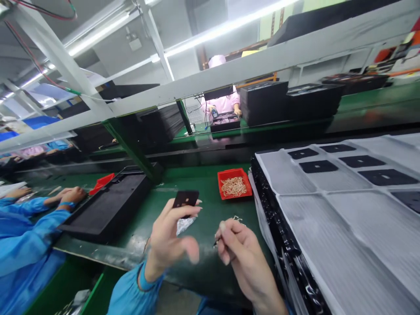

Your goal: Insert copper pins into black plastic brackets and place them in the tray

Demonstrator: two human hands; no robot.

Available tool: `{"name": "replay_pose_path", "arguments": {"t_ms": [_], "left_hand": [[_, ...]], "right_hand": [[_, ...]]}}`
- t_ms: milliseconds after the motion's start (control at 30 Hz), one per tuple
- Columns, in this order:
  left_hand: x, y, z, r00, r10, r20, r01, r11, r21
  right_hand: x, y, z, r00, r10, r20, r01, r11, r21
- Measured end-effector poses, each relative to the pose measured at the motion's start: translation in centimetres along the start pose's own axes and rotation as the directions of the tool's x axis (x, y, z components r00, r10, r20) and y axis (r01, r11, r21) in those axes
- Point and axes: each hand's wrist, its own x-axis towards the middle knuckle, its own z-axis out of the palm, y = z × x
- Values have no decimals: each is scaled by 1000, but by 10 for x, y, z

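Observation:
My left hand (172, 238) holds a flat black rectangular plate (186, 198) with small openings; the plate rests between and behind the fingers while the thumb, smeared by motion, stands apart. My right hand (239, 247) is closed in a pinch, with a small dark tip showing below the fingertips; its kind is too small to tell. Under the left fingers lies a crumpled clear plastic piece (185, 224) on the green bench (206, 267). Some pale small bits (238, 218) lie just behind my right hand. Beyond it stands a red tray (250, 191) of small beige pieces.
On the right, a stack topped by a white compartmented tray (315, 227) carries several black plates (318, 166). A large black box (108, 205) stands left, beside a co-worker's blue sleeves (26, 245). A green post (131, 148) rises behind. Another person in pink (223, 105) works across the line.

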Motion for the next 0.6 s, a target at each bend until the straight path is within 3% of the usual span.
{"name": "replay_pose_path", "arguments": {"t_ms": [67,133,233,333,433,500,600], "left_hand": [[3,13,6,985,-150,87,157,984,-82],[2,24,12,940,-296,167,320,937,-140],[-4,40,18,866,-422,268,479,854,-202],[-10,53,24,771,-547,327,630,733,-256],[-12,61,28,667,-645,372,742,619,-257],[-12,61,30,644,-645,413,759,607,-235],[-10,57,32,673,-582,457,718,663,-212]], "right_hand": [[-3,0,-5,988,-108,-113,106,994,-19],[-8,0,-10,961,-200,-191,194,980,-48],[-15,-1,-13,902,-343,-260,305,936,-176],[-19,-4,-14,851,-445,-279,340,872,-352],[-17,-7,-15,842,-448,-299,307,855,-417],[-15,-7,-16,852,-424,-307,273,860,-432],[-11,-7,-17,885,-335,-324,222,914,-340]]}}
